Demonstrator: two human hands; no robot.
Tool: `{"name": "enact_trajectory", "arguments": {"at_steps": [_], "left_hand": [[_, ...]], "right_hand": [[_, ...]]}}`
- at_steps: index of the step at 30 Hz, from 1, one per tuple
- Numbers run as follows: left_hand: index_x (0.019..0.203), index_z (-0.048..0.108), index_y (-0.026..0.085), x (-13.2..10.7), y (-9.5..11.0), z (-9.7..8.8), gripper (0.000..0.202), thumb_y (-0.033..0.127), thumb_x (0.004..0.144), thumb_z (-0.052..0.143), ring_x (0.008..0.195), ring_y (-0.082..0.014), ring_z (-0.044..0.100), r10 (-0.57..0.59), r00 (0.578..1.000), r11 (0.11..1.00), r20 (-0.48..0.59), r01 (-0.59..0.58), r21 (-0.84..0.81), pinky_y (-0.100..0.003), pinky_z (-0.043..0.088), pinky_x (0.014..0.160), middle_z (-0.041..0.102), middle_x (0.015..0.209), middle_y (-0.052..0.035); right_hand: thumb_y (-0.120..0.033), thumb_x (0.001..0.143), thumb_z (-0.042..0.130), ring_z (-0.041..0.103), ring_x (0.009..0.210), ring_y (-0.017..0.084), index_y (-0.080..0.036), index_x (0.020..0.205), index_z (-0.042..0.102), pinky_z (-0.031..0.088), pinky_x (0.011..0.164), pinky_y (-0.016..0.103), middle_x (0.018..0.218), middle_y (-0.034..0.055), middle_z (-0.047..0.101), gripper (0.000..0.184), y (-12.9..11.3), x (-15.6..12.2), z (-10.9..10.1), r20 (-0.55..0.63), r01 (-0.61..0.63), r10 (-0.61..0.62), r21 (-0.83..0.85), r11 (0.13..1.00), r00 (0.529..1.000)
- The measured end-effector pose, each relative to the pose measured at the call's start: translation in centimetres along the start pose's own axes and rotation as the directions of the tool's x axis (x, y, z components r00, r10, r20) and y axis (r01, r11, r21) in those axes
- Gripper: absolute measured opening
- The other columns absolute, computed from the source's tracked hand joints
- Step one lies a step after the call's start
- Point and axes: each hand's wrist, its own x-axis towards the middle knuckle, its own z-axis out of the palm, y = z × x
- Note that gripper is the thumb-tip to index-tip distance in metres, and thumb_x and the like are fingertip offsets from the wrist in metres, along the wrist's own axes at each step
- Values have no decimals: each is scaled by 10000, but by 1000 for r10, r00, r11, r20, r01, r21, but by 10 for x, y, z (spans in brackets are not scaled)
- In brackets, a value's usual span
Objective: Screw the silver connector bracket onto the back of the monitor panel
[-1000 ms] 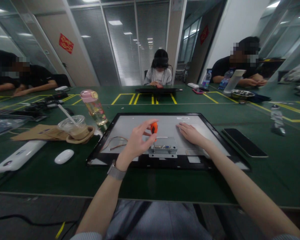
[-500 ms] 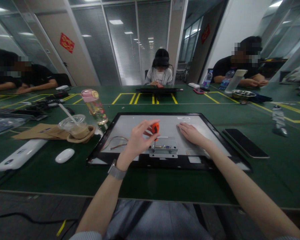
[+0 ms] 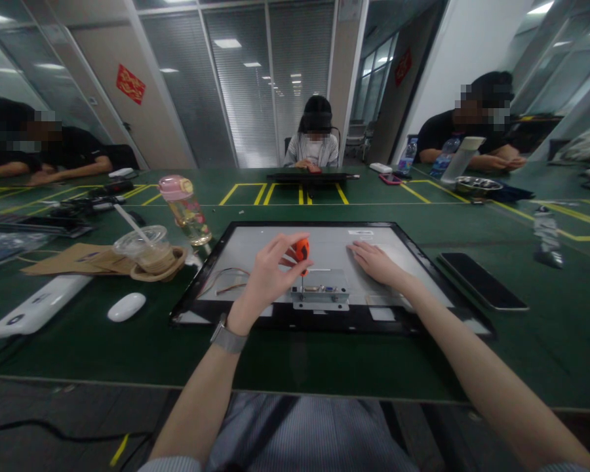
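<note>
My left hand (image 3: 274, 265) grips a screwdriver (image 3: 303, 249) by its orange and black handle, between thumb and fingers. The shaft points down at the left end of a metal bracket (image 3: 320, 298) that carries several connector ports. Whether the tip sits in a screw is too small to tell. That bracket lies at the near side of a flat display panel (image 3: 255, 237) with a grey back and black frame. My right hand (image 3: 376, 262) rests flat on the panel's right half, fingers stretched out. Thin wires (image 3: 229, 280) lie on the panel's left part.
Left of the panel stand a pink-lidded bottle (image 3: 185, 213) and a plastic cup with a straw (image 3: 145, 249); a white earbud case (image 3: 126, 307) and white power bank (image 3: 42, 305) lie nearer. A phone (image 3: 482, 282) is at the right. Several people sit around the green table (image 3: 285, 364).
The orange screwdriver handle has shifted very slightly to the left in my left hand, which keeps its grip. My right hand stays in place on the panel.
</note>
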Motion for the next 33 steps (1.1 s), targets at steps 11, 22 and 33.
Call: {"name": "enact_trajectory", "arguments": {"at_steps": [11,22,33], "left_hand": [[1285,587,248,-2,-5,3,445,224,873,753,803,-106,698,-29,991,997,-133,19,-73,-170,643,634,642,1003,-4],[1244,509,232,-12,0,37,391,250,897,689,923,-174,739,-281,960,874,-16,249,-417,-261,677,706,638,1068,-39],[1260,532,231,-17,0,43,404,249,899,713,944,-168,739,-257,966,891,-22,228,-392,-242,666,711,656,1081,-44]], "right_hand": [[-265,1036,302,434,1465,314,-117,1487,536,349,1195,507,1566,189,496,528,-5,-2,-5,22,-16,16,1,1000,1000],[-278,1029,328,472,1438,316,-215,1485,545,391,1160,553,1542,144,538,510,2,0,2,-25,19,-19,2,1000,1000],[-258,1033,319,465,1442,317,-162,1480,543,390,1162,537,1547,172,525,509,0,1,4,-8,-4,4,-19,1000,1000]]}}
